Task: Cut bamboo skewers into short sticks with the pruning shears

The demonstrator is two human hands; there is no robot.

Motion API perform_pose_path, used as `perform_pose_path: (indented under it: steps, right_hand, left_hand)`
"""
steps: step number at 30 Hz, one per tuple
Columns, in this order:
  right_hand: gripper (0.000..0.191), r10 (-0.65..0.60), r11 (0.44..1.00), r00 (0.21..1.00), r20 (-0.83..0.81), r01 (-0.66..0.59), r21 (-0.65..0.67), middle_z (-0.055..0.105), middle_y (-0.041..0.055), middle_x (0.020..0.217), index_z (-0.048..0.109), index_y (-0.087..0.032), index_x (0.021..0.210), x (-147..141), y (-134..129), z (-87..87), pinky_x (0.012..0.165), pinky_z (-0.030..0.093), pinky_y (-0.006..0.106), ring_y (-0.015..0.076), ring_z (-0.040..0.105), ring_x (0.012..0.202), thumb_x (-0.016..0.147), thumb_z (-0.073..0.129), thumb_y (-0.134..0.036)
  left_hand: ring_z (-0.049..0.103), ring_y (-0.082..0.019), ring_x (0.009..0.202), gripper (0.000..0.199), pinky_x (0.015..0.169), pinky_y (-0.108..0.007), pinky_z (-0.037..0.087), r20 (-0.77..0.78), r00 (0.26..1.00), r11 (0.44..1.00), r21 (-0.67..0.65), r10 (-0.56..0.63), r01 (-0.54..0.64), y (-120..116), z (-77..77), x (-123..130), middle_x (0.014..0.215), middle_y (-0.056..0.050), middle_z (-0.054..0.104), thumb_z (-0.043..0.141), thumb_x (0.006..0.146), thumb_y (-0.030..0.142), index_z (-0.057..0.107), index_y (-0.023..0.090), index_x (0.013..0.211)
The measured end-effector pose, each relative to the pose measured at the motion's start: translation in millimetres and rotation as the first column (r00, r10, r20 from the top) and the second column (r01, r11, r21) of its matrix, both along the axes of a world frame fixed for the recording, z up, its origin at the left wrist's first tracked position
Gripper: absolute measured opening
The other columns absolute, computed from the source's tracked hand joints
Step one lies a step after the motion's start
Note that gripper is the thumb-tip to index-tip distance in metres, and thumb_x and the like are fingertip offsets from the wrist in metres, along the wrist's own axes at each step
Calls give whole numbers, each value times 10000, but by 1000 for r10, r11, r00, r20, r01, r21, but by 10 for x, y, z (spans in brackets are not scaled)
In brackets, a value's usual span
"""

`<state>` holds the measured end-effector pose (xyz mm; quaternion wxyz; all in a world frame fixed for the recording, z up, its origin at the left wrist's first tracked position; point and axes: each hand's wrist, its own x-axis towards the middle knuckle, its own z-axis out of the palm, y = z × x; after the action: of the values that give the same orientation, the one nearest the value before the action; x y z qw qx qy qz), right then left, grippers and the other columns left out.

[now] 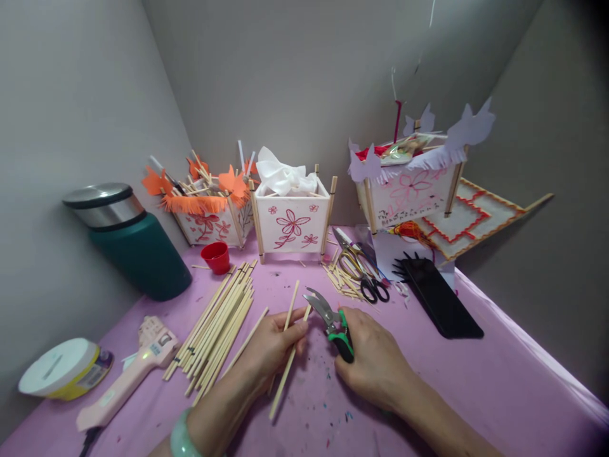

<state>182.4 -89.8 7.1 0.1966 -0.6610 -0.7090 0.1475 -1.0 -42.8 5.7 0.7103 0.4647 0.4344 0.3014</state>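
Observation:
Two thin wooden sticks are in my left hand (273, 346), which is closed on them. One wooden stick (285, 384) is pinched between thumb and fingers and slants toward me. The other stick (292, 303) passes through the fingers and points away. Wrapped in my right hand (373, 355) are green and black pruning shears (339, 327). Their curved metal blades are spread apart close to the upper end of the pinched stick. Left of my left hand lies a bundle of wooden sticks (221, 320), with one loose stick beside it.
Behind stand a white box (292, 238) with red flowers, an orange-fringed box (202, 219) and a purple-fringed box (412, 190). Scissors (373, 289) and cut stick pieces (343, 282) lie right. A red cup (216, 259), green bottle (143, 254), glue gun (133, 374), tub (64, 371) and black phone (440, 298) surround.

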Motion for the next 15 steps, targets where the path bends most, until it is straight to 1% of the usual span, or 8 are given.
perform_pose_path:
  steps: [6,13,15]
  right_hand:
    - [251,-2,1000,1000,19,3,-19,602,109,946,487,-201,855,-6,28,-13,728,399,340,251,546,847,628,574,-140]
    - [229,-20,1000,999,34,20,-21,602,81,889,482,-205,818,-4,37,-22,673,364,301,220,534,785,623,588,-150]
    - [229,-25,999,999,40,26,-25,602,73,875,479,-206,811,-1,39,-23,663,352,294,214,530,772,618,591,-153]
  left_hand:
    - [281,-46,350,531,380,-213,112,-26,1000,1000,-23,-2,1,8,-15,-17,477,81,471,721,736,457,656,154,1167]
    - [283,-44,355,512,381,-214,118,0,1000,1000,-9,-4,4,19,-65,-36,489,81,469,712,751,445,654,161,1173]
    - [274,-42,351,481,378,-216,112,-5,1000,1000,-16,-7,6,22,-59,-31,485,83,464,708,753,443,665,157,1138]
